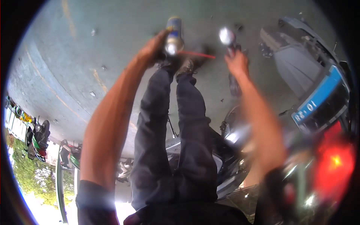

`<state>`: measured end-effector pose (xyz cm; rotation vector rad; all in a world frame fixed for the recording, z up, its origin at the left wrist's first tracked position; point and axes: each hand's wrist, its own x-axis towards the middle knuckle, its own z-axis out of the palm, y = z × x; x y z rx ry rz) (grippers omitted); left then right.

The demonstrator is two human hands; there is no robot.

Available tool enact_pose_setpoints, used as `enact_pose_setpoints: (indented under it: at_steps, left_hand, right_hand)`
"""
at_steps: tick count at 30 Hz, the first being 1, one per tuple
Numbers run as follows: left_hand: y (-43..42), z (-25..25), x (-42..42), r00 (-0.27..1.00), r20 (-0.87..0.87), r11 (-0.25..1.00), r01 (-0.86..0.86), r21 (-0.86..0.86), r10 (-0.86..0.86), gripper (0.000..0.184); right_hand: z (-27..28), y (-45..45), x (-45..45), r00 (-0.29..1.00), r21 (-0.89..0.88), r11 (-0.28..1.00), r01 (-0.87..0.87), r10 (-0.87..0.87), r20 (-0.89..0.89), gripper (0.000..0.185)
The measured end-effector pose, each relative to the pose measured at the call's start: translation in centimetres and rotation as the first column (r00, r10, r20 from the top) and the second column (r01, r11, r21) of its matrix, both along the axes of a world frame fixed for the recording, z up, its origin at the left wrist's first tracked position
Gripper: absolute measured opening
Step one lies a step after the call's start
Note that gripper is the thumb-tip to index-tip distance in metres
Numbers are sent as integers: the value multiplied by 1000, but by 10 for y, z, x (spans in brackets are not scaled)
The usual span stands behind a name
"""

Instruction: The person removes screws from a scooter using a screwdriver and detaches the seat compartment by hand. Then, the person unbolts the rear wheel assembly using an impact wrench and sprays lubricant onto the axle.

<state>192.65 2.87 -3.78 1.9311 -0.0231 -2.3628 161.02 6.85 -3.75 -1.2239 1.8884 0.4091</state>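
My left hand [157, 44] is wrapped round a spray can [174, 32] with a blue and yellow label. A thin red straw [197, 54] sticks out sideways from the can's nozzle end, towards the right. My right hand [237, 64] is closed round a dark, long-handled thing with a bright, shiny round end [227, 36]; blur hides its exact kind. Both arms reach out over the floor, and the two hands are apart. Between and below them are my dark-trousered legs [155, 108] and my shoes [186, 67].
On the right stands a vehicle's grey bodywork [296, 63] with a blue plate [318, 95] and a glowing red light [335, 161]. Motorbike parts [225, 161] lie behind my legs. A parked motorbike [37, 138] stands far left. Small scraps [93, 32] dot the concrete floor [123, 22].
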Motion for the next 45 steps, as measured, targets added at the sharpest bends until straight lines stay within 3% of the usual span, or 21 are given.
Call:
enact_pose_setpoints:
  at_steps: [1, 2, 4, 6, 7, 8, 9, 11, 14, 15, 16, 20, 21, 22, 24, 27, 34, 36, 41, 44, 45]
  left_hand:
    - [-3, -25, -2, 1000, 8, 1000, 24, 19, -24, 51]
    - [-3, -53, -4, 999, 12, 998, 49, 40, -49, 49]
    - [14, -114, -1, 974, 19, 914, 217, -342, -225, 47]
    - [29, -172, 2, 912, 194, 650, 396, -649, -362, 45]
    - [21, -162, -9, 923, 180, 678, 373, -634, -340, 46]
    - [13, -148, -17, 989, -99, 926, 67, -373, -111, 47]
    - [-2, -121, -30, 958, -173, 973, -233, 2, 230, 48]
    - [-10, -111, -36, 956, -211, 978, -205, 29, 206, 56]
    - [-5, -108, -35, 916, -220, 942, -327, 72, 335, 64]
    - [-2, -109, -35, 900, -212, 924, -372, 82, 381, 66]
    - [6, -112, -34, 912, -67, 912, -398, 98, 405, 69]
    - [62, -153, -20, 844, 44, 842, -537, 59, 535, 37]
    - [72, -161, -20, 973, 137, 982, -176, -65, 184, 15]
    - [69, -158, -33, 794, 207, 792, -600, 114, 572, 10]
    - [72, -158, -44, 894, 199, 901, -424, 88, 401, 16]
    - [69, -161, -64, 953, 190, 962, -256, 93, 235, 25]
    - [53, -146, -79, 953, 189, 970, -218, -106, 235, 53]
    - [49, -128, -69, 979, 142, 989, -143, -41, 148, 46]
    - [61, -50, -27, 983, 173, 997, 62, 41, -68, 35]
    - [63, -2, 7, 976, 200, 996, 85, 8, -85, 36]
    - [69, 15, 22, 977, 197, 997, 83, -6, -80, 37]
  right_hand:
    - [-30, -10, 7, 995, -7, 995, -101, 101, -22, 42]
    - [-55, -17, 14, 997, -9, 996, -83, 83, -3, 43]
    - [-89, -31, 24, 995, -23, 995, -99, 99, -2, 46]
    - [-107, -37, 30, 985, -101, 980, -173, 174, 1, 48]
    - [-118, -29, 29, 994, -171, 982, -84, 94, 53, 46]
    - [-126, -20, 29, 994, -233, 972, 6, 21, 112, 45]
    - [-135, -8, 24, 995, -261, 964, -48, 69, 71, 47]
    - [-152, 5, 21, 986, -321, 934, -158, 166, -2, 52]
    - [-151, 7, 26, 992, -196, 976, -90, 106, 72, 57]
    - [-152, 9, 26, 991, -167, 982, -91, 105, 78, 72]
    - [-155, 13, 26, 990, -165, 980, -111, 123, 62, 73]
    - [-177, 23, 19, 983, -136, 977, -162, 172, 59, 78]
    - [-178, 25, 17, 982, -150, 972, -179, 186, 36, 76]
    - [-180, 28, 14, 979, -162, 967, -198, 202, 8, 73]
    - [-180, 31, 7, 981, -216, 958, -188, 195, 13, 61]
    - [-164, 29, -2, 985, -248, 958, -143, 161, 53, 48]
    - [-123, 40, 23, 956, -430, 902, 20, 109, 274, 43]
    - [-112, 40, 43, 953, -435, 900, 10, 123, 276, 41]
    - [-88, 28, 81, 893, -178, 970, 167, -72, 444, 40]
    - [-53, 34, 93, 887, -286, 942, 177, -27, 460, 45]
    - [-41, 41, 95, 906, -242, 961, 133, -19, 423, 48]
